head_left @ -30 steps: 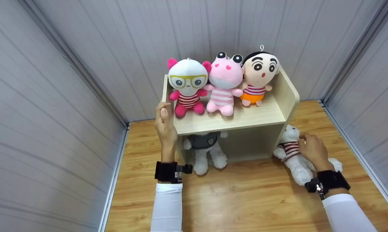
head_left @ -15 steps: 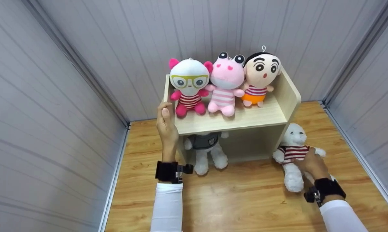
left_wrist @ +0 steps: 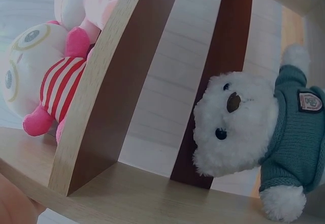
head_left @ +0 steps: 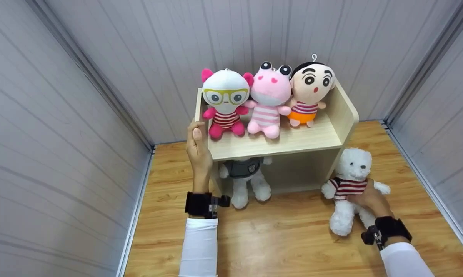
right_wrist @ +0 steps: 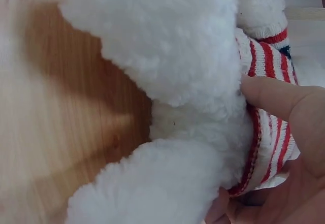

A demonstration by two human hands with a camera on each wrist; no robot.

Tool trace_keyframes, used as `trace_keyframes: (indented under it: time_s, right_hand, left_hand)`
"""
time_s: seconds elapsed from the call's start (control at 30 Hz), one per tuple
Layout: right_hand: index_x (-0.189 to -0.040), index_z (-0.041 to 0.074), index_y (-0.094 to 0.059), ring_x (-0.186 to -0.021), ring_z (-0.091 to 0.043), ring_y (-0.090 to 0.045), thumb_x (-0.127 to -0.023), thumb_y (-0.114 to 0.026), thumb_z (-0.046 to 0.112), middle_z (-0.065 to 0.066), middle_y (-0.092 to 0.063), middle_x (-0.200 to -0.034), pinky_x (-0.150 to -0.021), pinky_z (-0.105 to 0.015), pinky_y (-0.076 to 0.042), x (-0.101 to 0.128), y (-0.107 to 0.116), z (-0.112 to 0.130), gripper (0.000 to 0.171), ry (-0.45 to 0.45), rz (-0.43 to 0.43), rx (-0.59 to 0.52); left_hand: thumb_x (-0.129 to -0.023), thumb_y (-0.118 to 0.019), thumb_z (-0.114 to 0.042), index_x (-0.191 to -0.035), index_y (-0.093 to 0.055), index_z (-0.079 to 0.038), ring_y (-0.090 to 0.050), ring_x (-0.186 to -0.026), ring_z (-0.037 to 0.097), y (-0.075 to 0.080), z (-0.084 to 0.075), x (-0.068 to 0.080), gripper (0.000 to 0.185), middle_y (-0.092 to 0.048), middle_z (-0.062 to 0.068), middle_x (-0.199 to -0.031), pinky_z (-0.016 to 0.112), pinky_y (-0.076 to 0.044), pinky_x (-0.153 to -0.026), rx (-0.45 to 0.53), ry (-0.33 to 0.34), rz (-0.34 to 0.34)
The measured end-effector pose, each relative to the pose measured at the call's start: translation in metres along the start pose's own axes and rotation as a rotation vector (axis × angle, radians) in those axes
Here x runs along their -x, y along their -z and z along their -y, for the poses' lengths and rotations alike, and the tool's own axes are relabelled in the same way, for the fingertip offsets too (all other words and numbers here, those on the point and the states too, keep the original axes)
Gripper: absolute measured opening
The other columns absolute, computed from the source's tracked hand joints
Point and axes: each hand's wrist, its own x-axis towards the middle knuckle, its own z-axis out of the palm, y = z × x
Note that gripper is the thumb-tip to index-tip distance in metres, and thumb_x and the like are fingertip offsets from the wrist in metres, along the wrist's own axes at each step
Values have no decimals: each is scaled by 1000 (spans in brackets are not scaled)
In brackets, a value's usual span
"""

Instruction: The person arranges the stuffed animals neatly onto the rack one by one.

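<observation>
Head view showed the right hand [head_left: 370, 198] gripping the white bear in a striped sweater [head_left: 348, 188] by its body, upright on the wooden floor [head_left: 285, 238] just right of the shelf unit [head_left: 293, 140]; the left hand [head_left: 198, 154] clasped the shelf's left edge, thumb up

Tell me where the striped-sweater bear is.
In the head view the striped bear is at lower right on the floor, just right of the shelf, held by the right hand.
</observation>
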Motion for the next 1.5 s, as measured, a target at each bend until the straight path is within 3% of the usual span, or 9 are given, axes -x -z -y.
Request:
trace_keyframes:
  time_s: [0.27,0.5,0.7,1.03,1.2,1.5]
  right_hand:
    - [-153,-6,4,-120,-67,-44,-81,-81,38,-51,-36,-137,-101,-67,-41,6,-10,-2,120,-52,-70,-61]
    - [-154,1,-8,-113,-63,-51,-78,-83,38,-47,-44,-132,-83,-61,-48,19,-32,-5,112,-81,-224,-48]
    - [-148,3,-22,-105,-57,-58,-80,-81,38,-42,-53,-126,-71,-51,-48,31,-49,-12,96,-101,-361,-111]
    - [-142,3,-37,-113,-51,-60,-79,-84,29,-32,-59,-129,-82,-55,-47,46,-71,-11,83,-24,-481,-203]
    - [-138,3,-43,-109,-49,-62,-76,-87,32,-30,-64,-124,-83,-57,-47,52,-82,0,81,13,-505,-180]
    - [-135,-1,-47,-105,-48,-65,-73,-87,31,-31,-68,-119,-84,-58,-50,51,-100,30,81,74,-422,-123]
  left_hand:
    - [-110,-32,-6,-117,-59,6,-44,-146,32,-1,0,0,31,-58,22,-141,38,-27,-126,-3,8,4]
    - [-110,-31,-7,-117,-58,6,-44,-146,29,0,0,1,31,-56,21,-143,38,-28,-126,4,26,2]
    - [-111,-32,-8,-117,-59,4,-45,-145,29,-1,1,1,30,-57,21,-142,38,-29,-125,-5,28,2]
    - [-111,-31,-10,-117,-58,3,-41,-148,29,0,0,0,31,-54,21,-145,38,-27,-126,-3,25,10]
    - [-111,-32,-8,-117,-59,4,-38,-150,34,-1,-1,1,30,-53,23,-147,38,-26,-127,11,31,6]
    - [-108,-30,0,-117,-57,11,-41,-148,39,-1,-2,1,30,-53,29,-145,41,-27,-127,-19,48,-16]
